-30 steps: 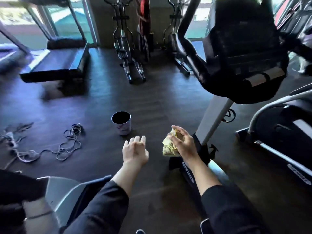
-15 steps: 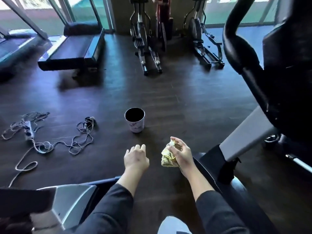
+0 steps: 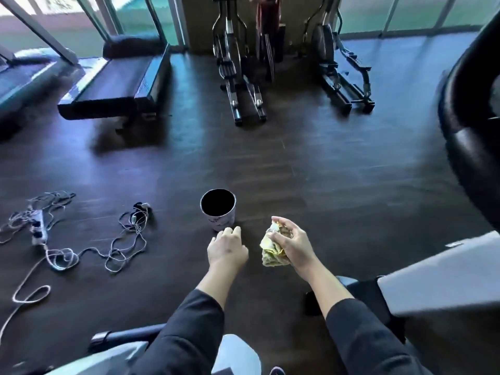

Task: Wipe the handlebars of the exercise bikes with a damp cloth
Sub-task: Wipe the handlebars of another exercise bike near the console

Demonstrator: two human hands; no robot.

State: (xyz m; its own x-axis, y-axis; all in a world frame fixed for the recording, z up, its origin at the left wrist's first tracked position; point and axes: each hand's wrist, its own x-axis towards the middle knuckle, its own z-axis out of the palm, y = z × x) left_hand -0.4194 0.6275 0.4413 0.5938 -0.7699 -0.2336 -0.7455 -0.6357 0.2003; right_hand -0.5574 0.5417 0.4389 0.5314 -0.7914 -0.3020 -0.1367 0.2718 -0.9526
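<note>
The right hand (image 3: pixel 293 243) is clamped on the damp cloth (image 3: pixel 271 250) — a soft, light, floppy wad, likely best kept bunched in the palm. The left hand (image 3: pixel 226 249) hangs loosely curled and empty, near a cup (image 3: pixel 218 209) on the floor.

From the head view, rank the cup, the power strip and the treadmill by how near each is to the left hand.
Measured from the left hand:
1. Cup, on the floor just beyond the fingertips.
2. Power strip, far off to the left among tangled cables.
3. Treadmill, farthest, by the windows at upper left.
</note>
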